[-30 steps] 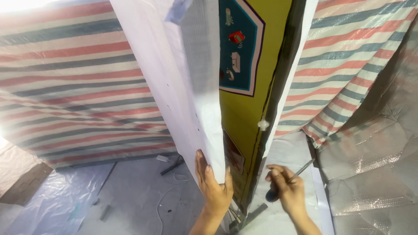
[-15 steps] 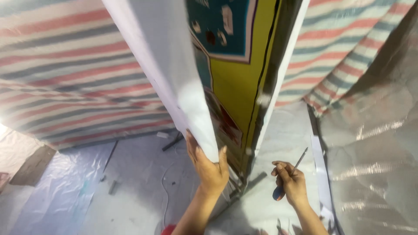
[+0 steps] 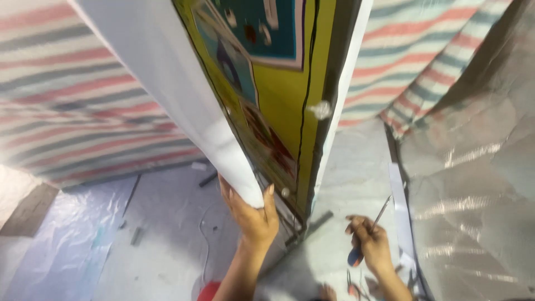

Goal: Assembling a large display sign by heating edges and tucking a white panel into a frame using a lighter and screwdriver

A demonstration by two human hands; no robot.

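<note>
here my left hand [image 3: 253,217] pinches the white sheet's [image 3: 184,106] bottom corner beside the yellow board [image 3: 278,111], my right hand [image 3: 372,245] closed on a screwdriver [image 3: 368,234], so i'd peel slowly and evenly

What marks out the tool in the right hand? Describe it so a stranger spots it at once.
Start at the tall yellow printed panel standing upright mid-frame, whose white sheet the left hand grips at the bottom corner. Go right of its base to the right hand. The tool there is a screwdriver with a thin metal shaft pointing up and a dark blue handle below the fist.
</note>
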